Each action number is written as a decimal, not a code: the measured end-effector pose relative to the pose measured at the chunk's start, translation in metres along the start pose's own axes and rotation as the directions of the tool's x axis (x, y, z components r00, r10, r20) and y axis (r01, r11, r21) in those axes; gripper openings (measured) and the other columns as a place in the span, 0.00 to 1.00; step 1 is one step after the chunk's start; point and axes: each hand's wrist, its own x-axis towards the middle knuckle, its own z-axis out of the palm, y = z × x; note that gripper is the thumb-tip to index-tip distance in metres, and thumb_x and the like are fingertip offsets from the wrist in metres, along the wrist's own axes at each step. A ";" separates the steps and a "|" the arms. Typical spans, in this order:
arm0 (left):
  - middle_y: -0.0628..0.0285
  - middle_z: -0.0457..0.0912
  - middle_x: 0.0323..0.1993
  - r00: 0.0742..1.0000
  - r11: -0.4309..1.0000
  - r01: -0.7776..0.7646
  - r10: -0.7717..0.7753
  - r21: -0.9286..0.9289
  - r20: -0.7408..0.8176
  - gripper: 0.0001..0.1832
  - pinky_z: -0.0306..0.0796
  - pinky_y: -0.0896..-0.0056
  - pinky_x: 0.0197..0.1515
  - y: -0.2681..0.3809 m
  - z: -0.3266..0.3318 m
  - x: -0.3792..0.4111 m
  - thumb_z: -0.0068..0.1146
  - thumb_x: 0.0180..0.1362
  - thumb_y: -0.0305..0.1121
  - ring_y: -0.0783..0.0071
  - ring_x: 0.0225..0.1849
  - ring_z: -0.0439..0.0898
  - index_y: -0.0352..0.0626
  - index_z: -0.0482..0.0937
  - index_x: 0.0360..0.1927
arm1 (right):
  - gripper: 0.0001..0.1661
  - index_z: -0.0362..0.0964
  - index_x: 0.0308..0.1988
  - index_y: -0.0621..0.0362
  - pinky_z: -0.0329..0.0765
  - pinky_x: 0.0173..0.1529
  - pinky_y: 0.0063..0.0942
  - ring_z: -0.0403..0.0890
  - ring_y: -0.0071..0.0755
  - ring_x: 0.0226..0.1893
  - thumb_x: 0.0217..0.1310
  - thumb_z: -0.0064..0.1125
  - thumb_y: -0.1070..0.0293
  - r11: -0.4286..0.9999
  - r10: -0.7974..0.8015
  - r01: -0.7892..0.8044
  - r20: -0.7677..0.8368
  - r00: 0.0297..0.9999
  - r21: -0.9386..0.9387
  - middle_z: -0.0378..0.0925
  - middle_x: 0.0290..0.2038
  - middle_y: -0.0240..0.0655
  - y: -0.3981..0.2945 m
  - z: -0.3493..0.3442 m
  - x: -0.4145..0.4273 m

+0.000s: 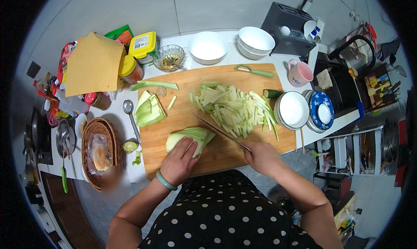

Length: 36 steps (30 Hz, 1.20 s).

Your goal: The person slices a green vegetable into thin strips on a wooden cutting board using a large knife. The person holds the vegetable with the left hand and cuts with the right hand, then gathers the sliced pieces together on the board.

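My left hand (179, 156) presses on a stack of pale green vegetable slices (187, 135) near the front edge of the wooden cutting board (182, 105). In my right hand (262, 157) is a kitchen knife (224, 131), its blade slanting up and left, just right of the stack. Behind the knife lies a heap of vegetable strips (231, 109). More slices (150, 110) lie at the board's left, below a long green peel piece (158, 84). A green-handled peeler (255, 71) rests at the board's back right, above a cucumber end (273, 93).
White bowls (208, 48) and a glass bowl with a spoon (168, 58) line the back. Stacked bowls (294, 109), a blue plate (314, 102) and a pink mug (300, 73) stand right. A metal spoon (132, 118) and wicker basket (88, 151) are left.
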 end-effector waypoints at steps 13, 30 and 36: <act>0.49 0.72 0.57 0.994 0.997 -0.083 0.083 -0.008 0.065 0.21 0.66 0.53 0.63 -0.013 -0.004 0.009 0.57 0.56 0.32 0.49 0.61 0.70 0.40 0.75 0.54 | 0.20 0.69 0.53 0.57 0.77 0.30 0.45 0.80 0.51 0.26 0.61 0.51 0.68 0.967 -0.045 0.073 0.118 0.992 -0.245 0.78 0.27 0.44 -0.033 -0.022 -0.024; 0.47 0.71 0.57 0.993 0.994 -0.075 0.082 -0.078 0.083 0.23 0.68 0.52 0.62 -0.013 -0.010 0.012 0.58 0.52 0.27 0.45 0.61 0.70 0.38 0.74 0.55 | 0.18 0.73 0.50 0.56 0.77 0.30 0.46 0.80 0.54 0.26 0.59 0.52 0.69 0.997 -0.061 0.061 0.008 0.998 -0.051 0.78 0.25 0.48 -0.014 0.026 0.029; 0.45 0.71 0.56 0.995 0.995 -0.069 0.074 -0.076 0.071 0.24 0.68 0.54 0.61 -0.011 -0.013 0.013 0.58 0.52 0.27 0.47 0.61 0.70 0.36 0.73 0.54 | 0.21 0.72 0.52 0.59 0.77 0.32 0.48 0.80 0.55 0.26 0.58 0.53 0.69 0.993 -0.091 0.091 0.008 0.996 -0.072 0.79 0.25 0.48 -0.029 -0.004 0.001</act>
